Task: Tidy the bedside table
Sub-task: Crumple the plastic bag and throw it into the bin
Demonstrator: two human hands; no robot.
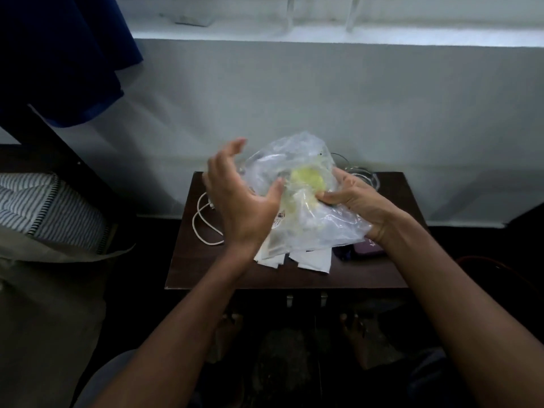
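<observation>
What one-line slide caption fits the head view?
Both hands, left and right, gather a clear plastic bag above the cluttered bedside table.

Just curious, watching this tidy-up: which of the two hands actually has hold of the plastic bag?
The right hand: its thumb and fingers pinch the clear plastic bag from the side. The left hand is spread open, its fingers lifted clear of the bag.

I see a bedroom at home: a small dark bench [368, 278] against the wall, striped bedding [53, 207] left of it, curtain [59, 54] above that.
</observation>
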